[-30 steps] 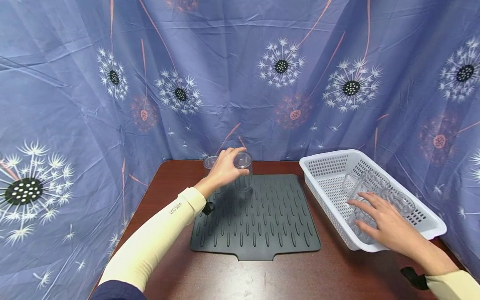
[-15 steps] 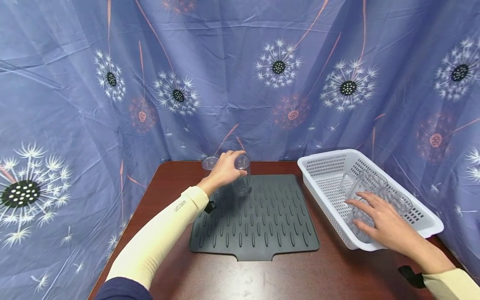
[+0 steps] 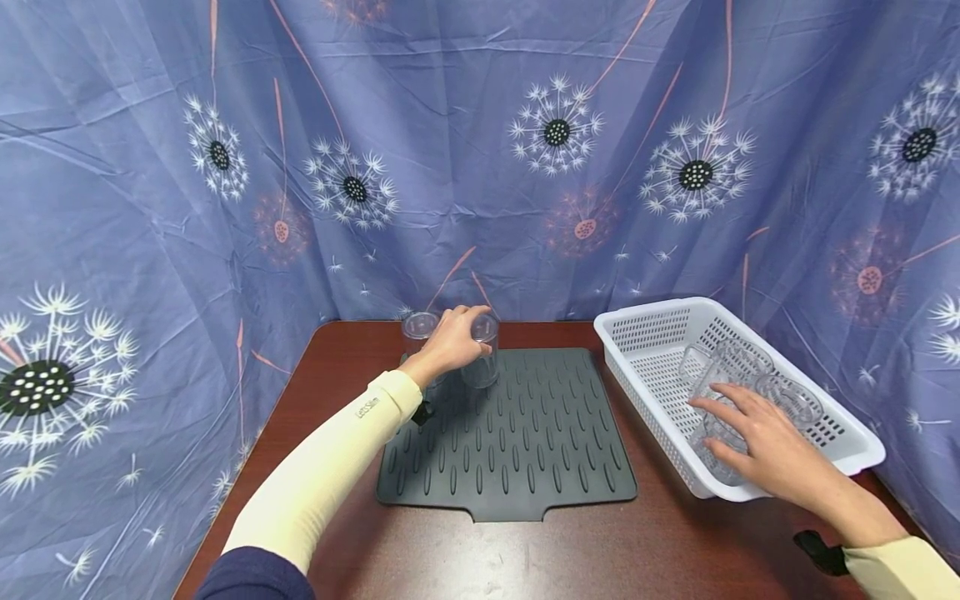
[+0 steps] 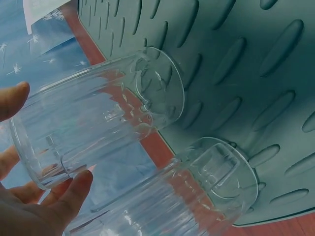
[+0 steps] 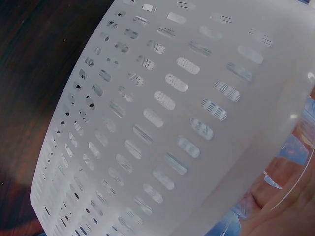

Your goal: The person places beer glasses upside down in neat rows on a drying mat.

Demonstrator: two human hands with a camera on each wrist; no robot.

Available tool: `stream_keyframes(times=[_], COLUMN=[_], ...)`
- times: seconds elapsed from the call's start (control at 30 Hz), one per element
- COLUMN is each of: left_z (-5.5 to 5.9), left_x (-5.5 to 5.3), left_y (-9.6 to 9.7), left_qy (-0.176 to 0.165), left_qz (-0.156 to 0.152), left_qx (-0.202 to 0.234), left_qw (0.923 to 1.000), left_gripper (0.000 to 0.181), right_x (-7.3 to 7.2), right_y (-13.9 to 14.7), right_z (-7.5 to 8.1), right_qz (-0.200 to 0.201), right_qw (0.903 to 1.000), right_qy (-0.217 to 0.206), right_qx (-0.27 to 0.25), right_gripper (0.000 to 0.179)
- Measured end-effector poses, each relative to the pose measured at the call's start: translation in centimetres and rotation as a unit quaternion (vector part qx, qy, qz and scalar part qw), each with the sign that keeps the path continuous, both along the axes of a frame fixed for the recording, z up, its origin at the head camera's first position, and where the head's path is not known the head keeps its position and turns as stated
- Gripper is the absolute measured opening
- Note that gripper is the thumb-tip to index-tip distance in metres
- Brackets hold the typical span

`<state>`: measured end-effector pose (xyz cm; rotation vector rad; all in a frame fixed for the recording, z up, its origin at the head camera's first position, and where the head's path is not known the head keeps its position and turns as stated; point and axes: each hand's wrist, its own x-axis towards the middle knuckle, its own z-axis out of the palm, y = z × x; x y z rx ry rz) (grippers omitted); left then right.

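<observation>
My left hand (image 3: 453, 340) grips a clear glass mug (image 3: 486, 367) by its upturned base, thumb and fingers spread around the edge. In the left wrist view this mug (image 4: 98, 113) stands mouth down at the far edge of the dark grey drying mat (image 3: 517, 450). Close beside it is a second upside-down clear mug (image 3: 418, 325), partly hidden behind my left hand in the head view. My right hand (image 3: 772, 446) hovers, fingers loosely spread, over several clear mugs (image 3: 738, 362) lying in the white basket (image 3: 637, 396), covering some of them.
The perforated basket stands at the right of the brown wooden table (image 3: 405, 554), its near wall (image 5: 167, 108) filling most of the right wrist view. A blue curtain (image 3: 480, 167) with dandelion prints hangs right behind the table and along both sides.
My left hand has come down slightly with the mug and drawn a little nearer. The right hand stays in place over the basket. The head view shifts slightly.
</observation>
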<state>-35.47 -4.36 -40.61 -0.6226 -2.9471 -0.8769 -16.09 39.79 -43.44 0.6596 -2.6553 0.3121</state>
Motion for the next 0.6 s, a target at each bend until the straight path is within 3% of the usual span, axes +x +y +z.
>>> stream_keyframes(times=[0.6], left_z=[-0.35], left_x=[-0.24], left_y=[0.31], left_qy=[-0.017], left_qz=[-0.018], left_qx=[-0.012], left_qw=[0.9996], left_gripper=[0.073], right_x=[0.17], right_y=[-0.26], right_z=[0.16], right_qz=[-0.005], right_qw=[1.0000], right_qy=[-0.007], right_qx=[0.000], right_gripper=[0.060])
